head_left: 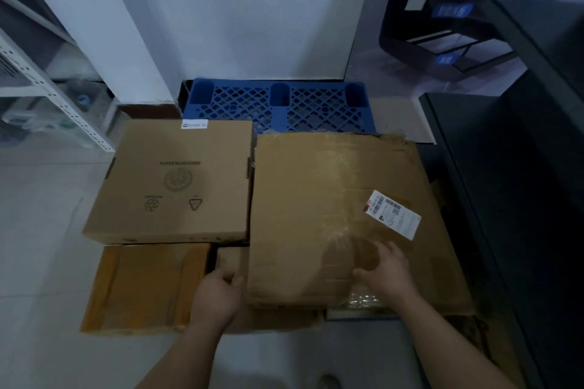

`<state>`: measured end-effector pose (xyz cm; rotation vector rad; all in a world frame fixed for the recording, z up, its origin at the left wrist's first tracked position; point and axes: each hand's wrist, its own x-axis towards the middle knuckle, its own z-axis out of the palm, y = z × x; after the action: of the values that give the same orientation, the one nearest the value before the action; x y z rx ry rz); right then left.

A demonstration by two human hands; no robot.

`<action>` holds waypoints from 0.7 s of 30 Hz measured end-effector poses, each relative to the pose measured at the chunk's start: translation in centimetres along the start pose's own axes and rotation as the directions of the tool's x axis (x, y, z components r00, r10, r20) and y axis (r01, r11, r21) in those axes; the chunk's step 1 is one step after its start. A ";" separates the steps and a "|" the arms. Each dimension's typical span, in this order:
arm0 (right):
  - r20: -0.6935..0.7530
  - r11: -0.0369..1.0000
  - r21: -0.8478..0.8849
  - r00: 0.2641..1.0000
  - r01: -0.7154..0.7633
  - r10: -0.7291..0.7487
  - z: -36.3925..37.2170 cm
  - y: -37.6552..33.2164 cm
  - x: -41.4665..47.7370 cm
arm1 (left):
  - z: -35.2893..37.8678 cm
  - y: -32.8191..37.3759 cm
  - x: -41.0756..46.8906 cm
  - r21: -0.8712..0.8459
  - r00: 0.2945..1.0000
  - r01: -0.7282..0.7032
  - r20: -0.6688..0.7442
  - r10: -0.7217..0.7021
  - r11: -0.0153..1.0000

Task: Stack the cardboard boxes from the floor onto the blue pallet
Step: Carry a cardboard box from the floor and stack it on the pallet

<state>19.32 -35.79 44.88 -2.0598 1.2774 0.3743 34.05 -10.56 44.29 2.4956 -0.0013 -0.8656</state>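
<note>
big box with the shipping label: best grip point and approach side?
Take the big labelled box by its two opposite side edges, near end, coming from the person's side. It lies flat and wide, overlapping smaller boxes; the left hand is already at its left edge, the right hand resting on top.

I see a white perforated metal shelf point(47, 88) at left, stacked black trays point(442, 38) with blue labels upper right, a dark cabinet point(512, 186) alongside.

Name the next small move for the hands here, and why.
Probably slide the right hand to the large box's right edge for a two-sided lift: the left hand is already at its left edge, the right lies flat on top, and the blue pallet sits just beyond.
</note>
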 end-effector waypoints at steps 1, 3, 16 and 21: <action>-0.007 1.000 -0.003 1.000 0.014 -0.014 0.6 -0.7 -0.9 | -1.0 -0.8 0.0 -0.006 1.000 -0.011 -0.005 0.011 1.000; -0.026 0.999 0.021 0.999 0.028 -0.028 2.2 -2.4 -2.9 | -3.4 -2.7 0.0 -0.030 1.000 -0.031 -0.004 0.030 0.999; -0.022 0.947 0.305 0.993 -0.104 0.117 14.2 -9.4 -15.5 | -12.5 -14.0 -1.6 -0.097 0.995 -0.080 0.048 0.085 0.992; 0.020 0.930 0.350 0.993 -0.114 0.114 18.3 -9.6 -17.2 | -12.7 -17.4 -1.6 -0.102 0.994 -0.091 0.044 0.096 0.991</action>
<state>21.34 -9.01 44.85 -1.6905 1.3593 0.1798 37.44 10.70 45.85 2.3610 -0.0888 -0.8661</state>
